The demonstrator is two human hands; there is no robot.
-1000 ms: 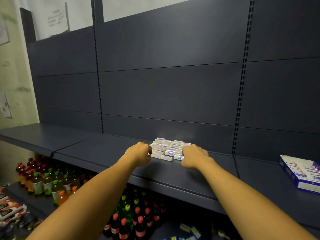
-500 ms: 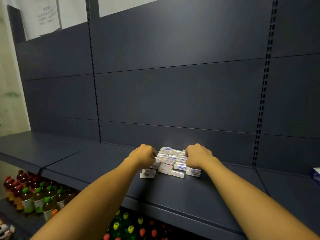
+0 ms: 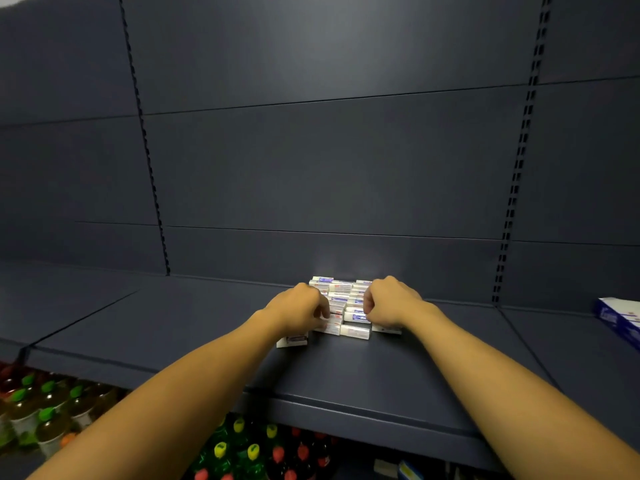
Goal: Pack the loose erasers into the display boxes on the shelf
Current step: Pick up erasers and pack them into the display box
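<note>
Low on the left, bottles with green caps are standing on a lower shelf, and more bottles with yellow and red caps are showing under the front edge of the dark shelf. The left hand is resting on that shelf with its fingers curled in against the left side of a pile of erasers; whether it is gripping any of them I cannot tell. 1 eraser is lying just beside the left wrist, slightly apart from the pile. The pile is sitting between the 2 hands, near the back panel. The right hand is curled against the pile's right side, touching it, its grip likewise unclear. At the far right edge, a blue and white display box is lying on the shelf, well apart from the erasers.
</note>
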